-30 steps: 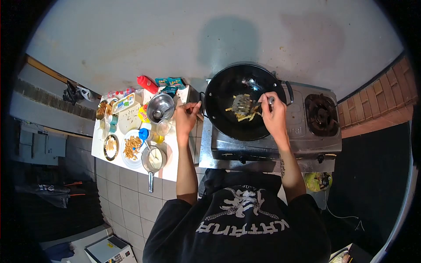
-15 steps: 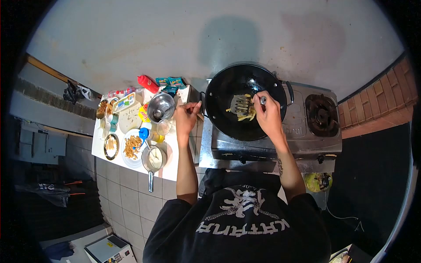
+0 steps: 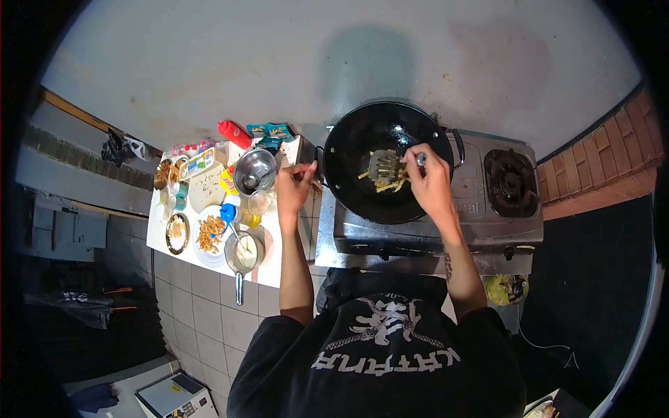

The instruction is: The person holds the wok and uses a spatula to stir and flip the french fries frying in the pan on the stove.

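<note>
A black wok point(image 3: 362, 132) stands on the left side of the steel stove. Inside it lie pale yellow strips of food point(image 3: 390, 186), partly under a slotted metal spatula point(image 3: 383, 166). My right hand point(image 3: 428, 177) is closed round the spatula's handle, above the wok's right part. My left hand point(image 3: 294, 187) is at the wok's left handle point(image 3: 320, 166), thumb and fingers pinched at it.
A white table point(image 3: 272, 268) on the left bears a steel bowl point(image 3: 255, 171), a saucepan point(image 3: 244, 252), a plate of brown pieces point(image 3: 210, 234), a red bottle point(image 3: 235, 134) and green packets point(image 3: 280, 132). A second burner point(image 3: 512, 182) is on the right.
My right hand has shifted left from its place a second ago, and the spatula has moved about among the strips. My left hand stays by the wok's handle.
</note>
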Motion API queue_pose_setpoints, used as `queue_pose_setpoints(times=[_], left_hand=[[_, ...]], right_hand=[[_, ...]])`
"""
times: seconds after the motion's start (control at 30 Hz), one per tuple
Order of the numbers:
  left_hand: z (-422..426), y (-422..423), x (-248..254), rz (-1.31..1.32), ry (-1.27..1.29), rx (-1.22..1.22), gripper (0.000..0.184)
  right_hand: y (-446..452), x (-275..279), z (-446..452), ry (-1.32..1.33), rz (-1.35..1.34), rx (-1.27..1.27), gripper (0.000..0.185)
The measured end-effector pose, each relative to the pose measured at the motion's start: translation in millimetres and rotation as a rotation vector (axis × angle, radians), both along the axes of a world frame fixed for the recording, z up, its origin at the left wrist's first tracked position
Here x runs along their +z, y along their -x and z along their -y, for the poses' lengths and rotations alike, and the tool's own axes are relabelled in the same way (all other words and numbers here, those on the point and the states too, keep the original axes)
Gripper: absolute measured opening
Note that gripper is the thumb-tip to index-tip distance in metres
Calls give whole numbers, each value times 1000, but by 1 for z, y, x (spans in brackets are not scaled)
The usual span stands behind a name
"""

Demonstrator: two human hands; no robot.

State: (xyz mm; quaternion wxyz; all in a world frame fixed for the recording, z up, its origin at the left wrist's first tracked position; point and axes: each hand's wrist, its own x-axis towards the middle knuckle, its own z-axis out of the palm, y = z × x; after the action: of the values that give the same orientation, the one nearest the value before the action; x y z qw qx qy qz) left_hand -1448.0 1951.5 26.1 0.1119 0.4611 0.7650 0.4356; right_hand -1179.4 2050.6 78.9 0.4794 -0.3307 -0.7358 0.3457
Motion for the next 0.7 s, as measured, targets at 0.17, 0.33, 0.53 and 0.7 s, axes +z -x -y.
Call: queue_pose_setpoints(times=[0.17,0.33,0.53,0.7], left_hand=[[1,-4,8,7,-6,-10,28],[1,-2,6,0,19,2,28],[-1,-2,7,13,31,13,29],[-1,1,1,-18,18,13,29]], right_hand=[[-25,23,-7,-43,96,-89,10],[-33,13,-11,-94,158,-131,9],[-32,9,-2,7,84,-165,8],[-28,4,-1,-21,-5,-168,8]])
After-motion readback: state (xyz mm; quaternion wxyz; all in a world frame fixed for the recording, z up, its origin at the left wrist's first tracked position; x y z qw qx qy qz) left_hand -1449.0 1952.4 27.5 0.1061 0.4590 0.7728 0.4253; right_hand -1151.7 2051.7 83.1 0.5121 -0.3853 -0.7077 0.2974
